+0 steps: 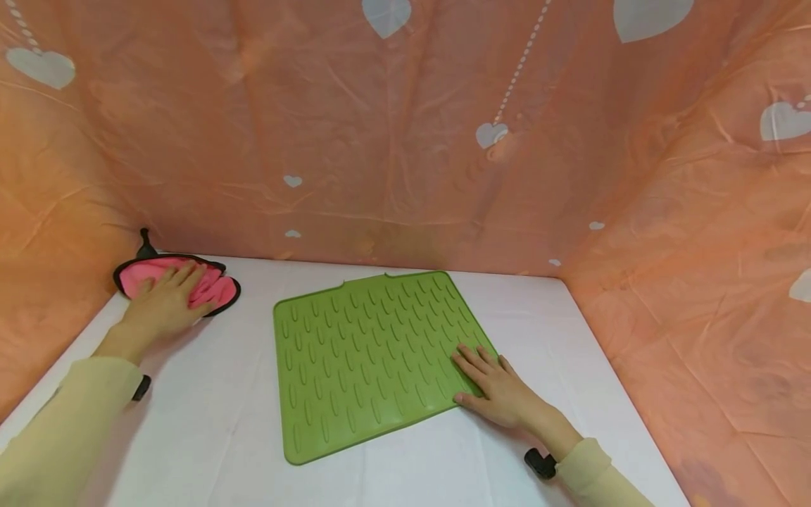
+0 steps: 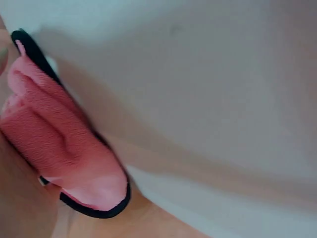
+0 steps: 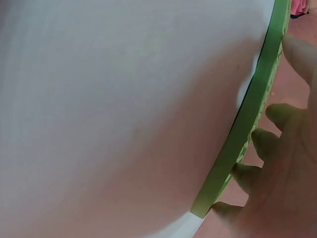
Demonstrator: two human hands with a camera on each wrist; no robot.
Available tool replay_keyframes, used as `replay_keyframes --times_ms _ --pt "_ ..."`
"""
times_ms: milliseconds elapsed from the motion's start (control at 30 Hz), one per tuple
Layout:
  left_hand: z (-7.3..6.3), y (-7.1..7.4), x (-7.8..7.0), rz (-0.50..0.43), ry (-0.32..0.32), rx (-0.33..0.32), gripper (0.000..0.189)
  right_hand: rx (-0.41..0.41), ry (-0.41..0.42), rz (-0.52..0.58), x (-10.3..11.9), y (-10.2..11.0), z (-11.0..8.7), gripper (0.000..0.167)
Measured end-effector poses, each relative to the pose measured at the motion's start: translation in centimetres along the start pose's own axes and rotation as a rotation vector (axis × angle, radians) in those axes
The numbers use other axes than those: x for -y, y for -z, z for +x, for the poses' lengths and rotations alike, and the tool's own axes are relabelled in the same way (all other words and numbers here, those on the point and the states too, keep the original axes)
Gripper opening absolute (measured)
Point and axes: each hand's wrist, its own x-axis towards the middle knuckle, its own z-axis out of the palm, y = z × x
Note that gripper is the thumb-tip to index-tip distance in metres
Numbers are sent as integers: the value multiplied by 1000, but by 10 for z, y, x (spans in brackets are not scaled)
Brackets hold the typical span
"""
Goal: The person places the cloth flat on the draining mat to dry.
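Note:
A green drying mat [image 1: 374, 352] with raised oval ridges lies slightly turned on the white tabletop. My right hand [image 1: 500, 391] rests on its lower right corner with the fingers spread; in the right wrist view the fingertips meet the mat's edge [image 3: 237, 119]. At the far left corner lies a bunched pink cloth [image 1: 218, 292] with black edging and a black loop. My left hand [image 1: 166, 299] lies over it, fingers stretched out across the fabric. The left wrist view shows the folded cloth [image 2: 54, 124] close up, with most of the hand out of frame.
Orange curtains [image 1: 393, 141] with pale hearts stand along the back and both sides of the white table [image 1: 241, 422]. White surface shows between the cloth and the mat, and right of the mat. Each wrist wears a black strap [image 1: 541, 465].

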Motion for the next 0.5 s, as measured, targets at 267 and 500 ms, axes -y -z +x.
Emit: replay_keyframes --times_ms 267,500 --pt "7 -11 8 -8 -69 -52 78 19 3 -4 -1 0 0 73" --pt "5 -12 10 -37 -70 -59 71 38 -9 14 -2 -1 2 73"
